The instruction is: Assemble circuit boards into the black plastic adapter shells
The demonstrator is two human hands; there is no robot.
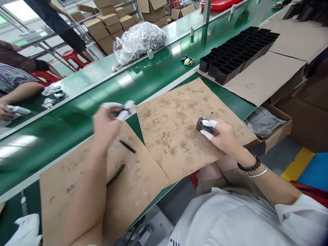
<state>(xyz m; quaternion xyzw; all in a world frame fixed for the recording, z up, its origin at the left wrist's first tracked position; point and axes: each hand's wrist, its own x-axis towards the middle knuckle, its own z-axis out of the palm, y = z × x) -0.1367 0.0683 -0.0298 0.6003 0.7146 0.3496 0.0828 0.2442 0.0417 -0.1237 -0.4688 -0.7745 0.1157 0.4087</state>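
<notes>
My right hand (222,136), with white covers on thumb and finger, grips a small black box (202,124) from its near side. That box rests on a stained cardboard sheet (174,112). Over the far edge of a second cardboard sheet (138,191), my left hand (109,119) is raised and blurred. Its covered fingers are closed around something whitish and dark that I cannot make out. Below it on the cardboard lie a thin black pen-like stick (127,146) and a curved black strip (115,175), the strip partly hidden by my left forearm.
Rows of open black boxes (238,54) stand on cardboard at the right. A green conveyor belt (99,104) crosses beyond, carrying a small yellow-and-black item (189,61). A bag of white parts (140,41) lies behind it. Another person's arm (20,92) is at left.
</notes>
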